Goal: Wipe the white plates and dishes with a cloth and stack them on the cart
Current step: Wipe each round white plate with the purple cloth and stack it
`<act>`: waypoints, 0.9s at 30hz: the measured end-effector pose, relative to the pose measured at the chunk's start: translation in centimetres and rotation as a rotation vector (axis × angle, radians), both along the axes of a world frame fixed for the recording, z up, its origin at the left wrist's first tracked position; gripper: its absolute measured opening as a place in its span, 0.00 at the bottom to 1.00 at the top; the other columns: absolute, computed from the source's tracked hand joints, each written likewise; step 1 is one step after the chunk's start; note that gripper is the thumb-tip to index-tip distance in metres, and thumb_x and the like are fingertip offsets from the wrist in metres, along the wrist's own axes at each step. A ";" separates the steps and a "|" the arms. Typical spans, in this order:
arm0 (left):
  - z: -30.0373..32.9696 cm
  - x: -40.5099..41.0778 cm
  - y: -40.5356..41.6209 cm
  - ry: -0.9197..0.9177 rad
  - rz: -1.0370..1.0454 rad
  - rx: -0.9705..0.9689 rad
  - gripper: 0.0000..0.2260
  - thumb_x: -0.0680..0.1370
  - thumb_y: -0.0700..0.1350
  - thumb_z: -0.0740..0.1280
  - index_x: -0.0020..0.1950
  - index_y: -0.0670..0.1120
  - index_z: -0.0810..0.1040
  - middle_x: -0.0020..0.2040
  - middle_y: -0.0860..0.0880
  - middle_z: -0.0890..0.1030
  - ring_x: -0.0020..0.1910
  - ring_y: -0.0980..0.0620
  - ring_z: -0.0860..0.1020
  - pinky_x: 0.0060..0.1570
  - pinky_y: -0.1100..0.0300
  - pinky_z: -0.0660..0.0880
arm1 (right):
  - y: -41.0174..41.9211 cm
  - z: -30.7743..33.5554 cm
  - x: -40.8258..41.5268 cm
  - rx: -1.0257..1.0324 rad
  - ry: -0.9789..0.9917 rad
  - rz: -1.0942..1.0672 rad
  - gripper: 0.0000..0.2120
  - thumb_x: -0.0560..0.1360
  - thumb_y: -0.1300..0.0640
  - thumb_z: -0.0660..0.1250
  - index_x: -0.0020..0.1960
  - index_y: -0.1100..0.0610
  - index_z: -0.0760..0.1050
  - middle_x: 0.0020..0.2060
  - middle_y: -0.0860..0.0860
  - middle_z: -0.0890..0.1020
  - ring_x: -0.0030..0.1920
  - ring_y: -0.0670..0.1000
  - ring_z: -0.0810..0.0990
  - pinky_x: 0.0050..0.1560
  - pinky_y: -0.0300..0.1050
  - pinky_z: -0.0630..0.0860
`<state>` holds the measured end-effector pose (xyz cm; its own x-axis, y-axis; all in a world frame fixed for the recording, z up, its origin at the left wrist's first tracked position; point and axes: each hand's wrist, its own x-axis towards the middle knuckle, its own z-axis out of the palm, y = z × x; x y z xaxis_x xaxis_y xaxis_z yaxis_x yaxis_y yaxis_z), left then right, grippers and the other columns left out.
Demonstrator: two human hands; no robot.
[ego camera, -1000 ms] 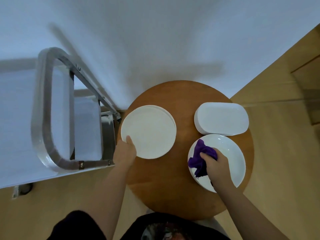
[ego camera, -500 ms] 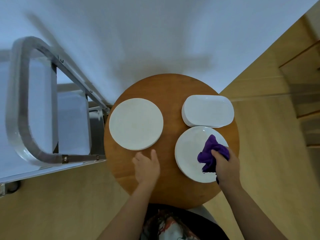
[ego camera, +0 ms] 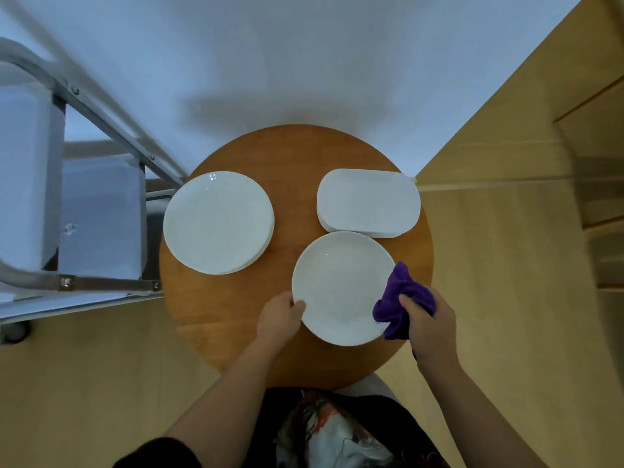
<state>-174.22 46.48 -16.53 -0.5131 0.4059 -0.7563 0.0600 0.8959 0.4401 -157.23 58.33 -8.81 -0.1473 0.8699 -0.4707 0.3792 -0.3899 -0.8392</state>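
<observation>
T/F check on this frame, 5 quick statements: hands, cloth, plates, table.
1. The right hand holds a purple cloth. True.
2. The left hand rests on the cart. False: it grips the left rim of the near plate.
3. The table is round and wooden. True.
4. The dish at the far right is round. False: it is oblong with rounded corners.
5. The left plate is already on the cart. False: it lies on the table, beside the cart.
</observation>
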 end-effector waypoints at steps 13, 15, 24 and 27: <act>3.5 3.5 3.2 -0.297 0.793 0.254 0.19 0.80 0.58 0.56 0.67 0.49 0.69 0.60 0.47 0.77 0.58 0.45 0.75 0.60 0.43 0.74 | 2.2 -0.7 3.0 -0.022 0.000 0.167 0.22 0.72 0.67 0.67 0.59 0.46 0.70 0.51 0.38 0.74 0.52 0.44 0.76 0.50 0.44 0.76; 3.9 3.7 3.1 -0.300 0.831 0.271 0.20 0.80 0.58 0.55 0.66 0.47 0.71 0.59 0.46 0.78 0.57 0.45 0.76 0.59 0.45 0.74 | 1.8 -0.6 2.7 0.017 -0.016 0.143 0.22 0.74 0.64 0.67 0.62 0.45 0.68 0.53 0.37 0.74 0.53 0.43 0.75 0.49 0.40 0.75; 7.5 4.0 2.9 -0.354 0.773 0.496 0.16 0.79 0.61 0.55 0.58 0.57 0.76 0.50 0.50 0.83 0.47 0.48 0.83 0.46 0.49 0.81 | -2.4 0.4 -1.2 0.122 -0.376 0.638 0.43 0.72 0.39 0.66 0.76 0.51 0.46 0.76 0.52 0.52 0.74 0.57 0.51 0.71 0.59 0.58; 9.7 4.1 2.9 -0.298 0.789 0.523 0.16 0.77 0.63 0.56 0.50 0.57 0.79 0.45 0.51 0.84 0.44 0.50 0.83 0.38 0.56 0.81 | -2.1 0.6 -3.6 0.154 -0.539 0.546 0.39 0.77 0.38 0.56 0.77 0.54 0.41 0.77 0.54 0.46 0.75 0.58 0.44 0.73 0.56 0.49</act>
